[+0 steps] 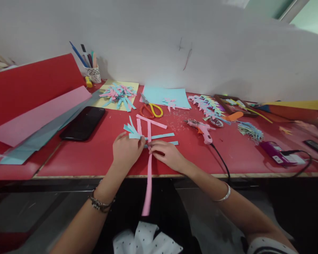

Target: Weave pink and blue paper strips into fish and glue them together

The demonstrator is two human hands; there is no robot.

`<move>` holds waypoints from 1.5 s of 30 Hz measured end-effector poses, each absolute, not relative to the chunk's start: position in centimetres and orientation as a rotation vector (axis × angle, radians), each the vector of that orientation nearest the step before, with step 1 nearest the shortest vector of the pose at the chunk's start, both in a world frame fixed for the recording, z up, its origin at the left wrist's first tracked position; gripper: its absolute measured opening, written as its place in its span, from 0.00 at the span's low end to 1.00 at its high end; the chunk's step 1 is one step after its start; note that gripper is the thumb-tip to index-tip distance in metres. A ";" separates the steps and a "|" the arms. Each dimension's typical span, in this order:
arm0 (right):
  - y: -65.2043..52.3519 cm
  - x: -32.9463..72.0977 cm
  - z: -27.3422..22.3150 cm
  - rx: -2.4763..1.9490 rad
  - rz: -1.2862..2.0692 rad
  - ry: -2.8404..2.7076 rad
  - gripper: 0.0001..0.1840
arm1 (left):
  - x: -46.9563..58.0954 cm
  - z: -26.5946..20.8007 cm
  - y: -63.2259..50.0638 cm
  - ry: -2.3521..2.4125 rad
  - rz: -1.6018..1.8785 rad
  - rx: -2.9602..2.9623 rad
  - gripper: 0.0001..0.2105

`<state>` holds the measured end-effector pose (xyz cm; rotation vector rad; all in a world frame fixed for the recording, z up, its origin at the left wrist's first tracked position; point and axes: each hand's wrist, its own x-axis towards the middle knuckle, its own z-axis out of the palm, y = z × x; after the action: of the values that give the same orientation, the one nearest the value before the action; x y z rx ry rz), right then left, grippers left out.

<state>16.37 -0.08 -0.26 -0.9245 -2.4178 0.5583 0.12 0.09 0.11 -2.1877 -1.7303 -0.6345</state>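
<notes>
My left hand is closed on light blue paper strips, whose ends fan out above the fingers. Close beside it, my right hand pinches a long pink paper strip that hangs down past the table's front edge. Both hands meet low over the red table, fingertips nearly touching. Other blue strips stick out to the right between the hands. Just beyond lies another pink strip, flat on the table. How the strips cross under the fingers is partly hidden.
Scissors lie behind the strips, a phone to the left. On the right are a pink glue gun with its cord over the edge and a purple power strip. Folded paper pieces are heaped at the back. A blurred hand shows far right.
</notes>
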 end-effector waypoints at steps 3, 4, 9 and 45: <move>0.4 15.9 0.1 -0.953 0.652 -2.362 0.09 | 0.0 0.0 0.1 -1.744 -0.642 -2.186 0.22; 0.5 15.7 0.1 -0.958 0.670 -2.354 0.09 | 0.0 0.0 0.1 -1.743 -0.645 -2.193 0.21; 0.8 15.5 -0.4 -1.003 0.675 -2.340 0.07 | 0.0 0.0 0.0 -1.736 -0.646 -2.239 0.20; 0.0 17.7 1.2 -1.311 0.308 -1.663 0.04 | -1.8 -1.4 0.7 -1.624 -0.503 -2.645 0.13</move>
<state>17.74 0.03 1.22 -1.3109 -1.6629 0.3082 -1.83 0.68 -1.43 -2.6452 -1.6240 -0.5026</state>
